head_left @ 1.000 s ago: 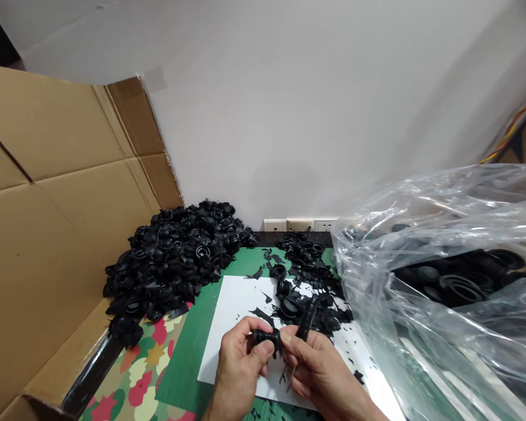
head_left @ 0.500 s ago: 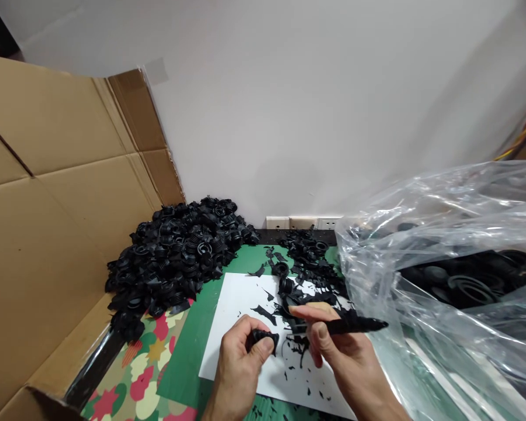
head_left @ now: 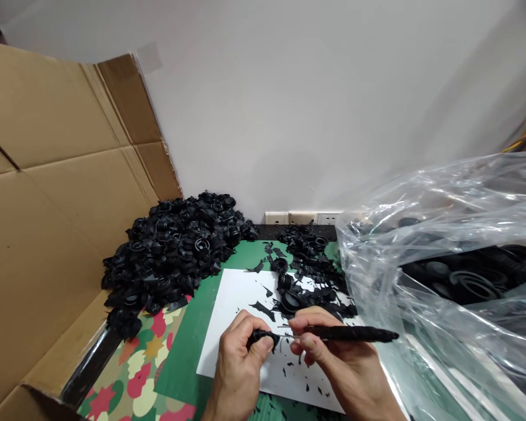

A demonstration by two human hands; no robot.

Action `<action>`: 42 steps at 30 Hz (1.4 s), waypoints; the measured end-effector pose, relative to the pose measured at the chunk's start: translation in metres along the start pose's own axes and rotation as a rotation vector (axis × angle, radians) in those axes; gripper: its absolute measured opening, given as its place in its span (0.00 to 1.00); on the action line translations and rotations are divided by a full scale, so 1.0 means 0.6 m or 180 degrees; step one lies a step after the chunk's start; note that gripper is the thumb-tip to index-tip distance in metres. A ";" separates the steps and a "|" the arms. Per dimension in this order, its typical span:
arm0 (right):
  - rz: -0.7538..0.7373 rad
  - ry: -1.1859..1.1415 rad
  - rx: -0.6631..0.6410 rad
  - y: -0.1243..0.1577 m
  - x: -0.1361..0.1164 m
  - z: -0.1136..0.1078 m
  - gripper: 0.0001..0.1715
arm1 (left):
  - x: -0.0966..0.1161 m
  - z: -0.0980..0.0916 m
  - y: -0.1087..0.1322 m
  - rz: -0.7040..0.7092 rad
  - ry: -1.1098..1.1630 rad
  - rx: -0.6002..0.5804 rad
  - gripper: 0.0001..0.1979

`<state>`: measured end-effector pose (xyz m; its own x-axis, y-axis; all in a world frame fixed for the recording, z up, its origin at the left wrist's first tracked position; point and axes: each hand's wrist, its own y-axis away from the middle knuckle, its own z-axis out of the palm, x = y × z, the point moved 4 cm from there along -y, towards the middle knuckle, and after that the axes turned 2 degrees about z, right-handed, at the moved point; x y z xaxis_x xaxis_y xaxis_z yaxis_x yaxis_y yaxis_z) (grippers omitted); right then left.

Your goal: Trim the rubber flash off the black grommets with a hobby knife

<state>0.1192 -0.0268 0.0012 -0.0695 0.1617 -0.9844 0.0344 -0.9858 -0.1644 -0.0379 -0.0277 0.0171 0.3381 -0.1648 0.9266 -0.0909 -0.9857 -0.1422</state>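
Note:
Between the thumb and curled fingers of my left hand (head_left: 242, 359) is a small black ribbed rubber part (head_left: 261, 337). My right hand (head_left: 339, 356) grips a black-wrapped tool (head_left: 355, 334), whose thick end points right. A thin metal tip reaches left toward the rubber part; whether it touches cannot be made out. Both hands are over a white sheet (head_left: 234, 291) strewn with black scraps. Just beyond my right hand lie a few black rubber parts (head_left: 290, 301) and a heap of black trimmings (head_left: 309, 251).
A large pile of black ribbed parts (head_left: 179, 245) rises at the left beside a cardboard box (head_left: 56, 204). On the right, a clear plastic bag (head_left: 421, 228) holds black rubber parts (head_left: 473, 286). Wall sockets (head_left: 302, 218) are behind the green mat (head_left: 193, 333).
The tool in my right hand has turned more level, and its thin tip now shows near the rubber part. My left hand has barely moved. The view has shifted slightly.

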 end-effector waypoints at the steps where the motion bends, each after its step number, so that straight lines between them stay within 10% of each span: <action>1: -0.0005 -0.0027 0.0004 0.000 0.000 0.001 0.12 | 0.000 0.001 0.000 0.0015 -0.0016 -0.0016 0.05; 24: 0.0125 -0.0139 -0.0025 -0.001 -0.007 0.010 0.13 | 0.010 0.002 0.002 0.0309 -0.0168 -0.0011 0.09; 33: -0.1405 0.1295 -0.0090 0.013 -0.048 0.025 0.08 | 0.010 0.005 0.002 0.0322 -0.0142 -0.0026 0.07; 36: -0.1790 0.1736 0.0479 0.013 -0.056 0.007 0.08 | 0.012 0.005 0.007 0.0352 -0.0015 -0.0028 0.07; 42: -0.0648 0.0586 0.0973 -0.004 -0.035 -0.030 0.06 | 0.006 -0.008 0.011 0.0323 0.0294 0.0231 0.08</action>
<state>0.1382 -0.0267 0.0211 0.1364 0.3330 -0.9330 -0.2614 -0.8963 -0.3581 -0.0417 -0.0347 0.0208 0.2427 -0.2631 0.9337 -0.0511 -0.9647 -0.2585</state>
